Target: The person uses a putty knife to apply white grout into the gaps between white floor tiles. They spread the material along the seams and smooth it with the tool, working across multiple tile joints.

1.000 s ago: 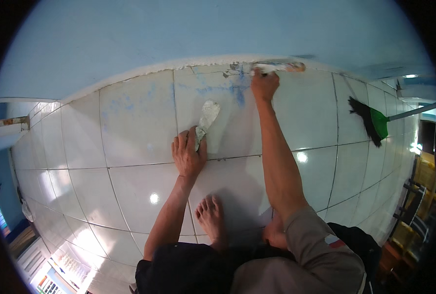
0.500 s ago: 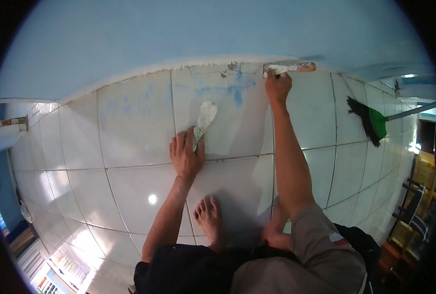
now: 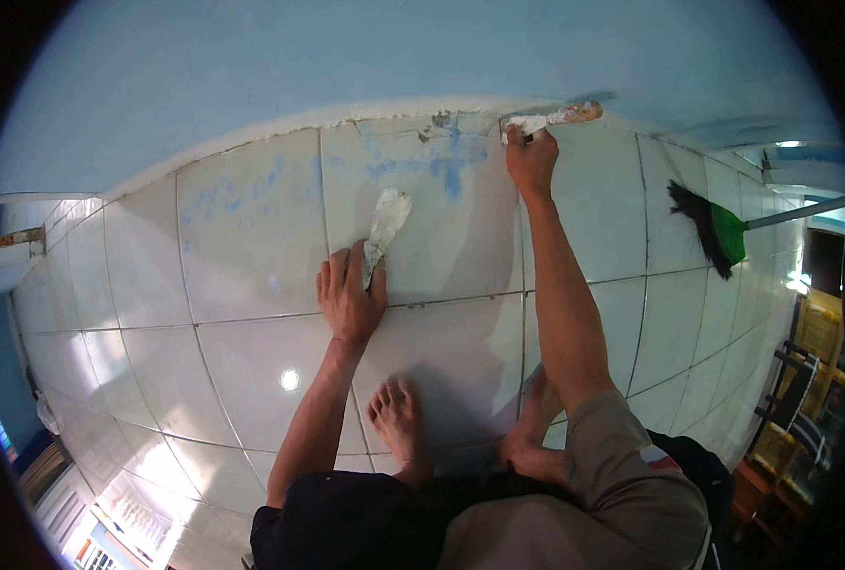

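My left hand rests low over the white floor tiles, its fingers closed on a putty knife smeared with white filler. That blade points away from me, toward the wall. Farther off, my right hand grips a second scraper, also caked in white. Its wooden handle extends to the right, and its blade end is at the foot of the blue wall. Along the wall's base runs a rough white filler strip. My right fingers hide part of this scraper.
Blue smudges mark the tiles near the wall, beside a chipped grey patch. A green broom with black bristles lies to the right. My bare left foot is on the floor behind my left hand. Wooden furniture stands at far right.
The whole view has shifted slightly. My right hand's scraper has tilted, its handle end now higher and a little farther left. Both hands keep their grips.
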Available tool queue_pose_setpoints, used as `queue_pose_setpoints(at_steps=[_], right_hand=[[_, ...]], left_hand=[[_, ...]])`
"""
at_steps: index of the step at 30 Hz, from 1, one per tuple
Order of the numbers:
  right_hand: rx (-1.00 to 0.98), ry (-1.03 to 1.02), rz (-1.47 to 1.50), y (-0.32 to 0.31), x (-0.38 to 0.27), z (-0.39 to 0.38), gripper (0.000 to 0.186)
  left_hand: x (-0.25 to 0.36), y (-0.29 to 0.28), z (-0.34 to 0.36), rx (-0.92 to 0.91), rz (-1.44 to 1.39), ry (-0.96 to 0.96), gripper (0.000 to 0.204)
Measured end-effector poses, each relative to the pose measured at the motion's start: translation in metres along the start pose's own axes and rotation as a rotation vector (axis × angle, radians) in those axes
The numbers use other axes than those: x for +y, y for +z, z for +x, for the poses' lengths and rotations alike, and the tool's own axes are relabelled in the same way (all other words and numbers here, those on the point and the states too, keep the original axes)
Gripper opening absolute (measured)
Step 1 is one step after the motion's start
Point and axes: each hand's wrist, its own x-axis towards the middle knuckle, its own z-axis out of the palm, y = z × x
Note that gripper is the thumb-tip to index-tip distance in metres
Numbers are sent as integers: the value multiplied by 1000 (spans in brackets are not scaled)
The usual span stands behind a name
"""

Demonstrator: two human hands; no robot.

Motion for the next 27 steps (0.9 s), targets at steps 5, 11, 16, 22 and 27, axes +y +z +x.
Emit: queue_pose_setpoints(at_steps=[5,11,16,22,27], right_hand=[[-32,-61,24,3,9,-1,25],[-104,14,81,-7,-3,-11,20],[-163,0,98,-17,-14,-15,22],[-104,-24,45,-9,15,-12,22],[-103,-28,63,-14,5,-13,17]], left_hand=[[0,0,2,-2,4,-2,41],[-6,-1,-4,-14,14,-2,41],[-3,-2,-3,-25,-14,-23,41],[1,-2,-1,-45,-39,-38,42],[0,-3,-1,-37,-46,-31,43]])
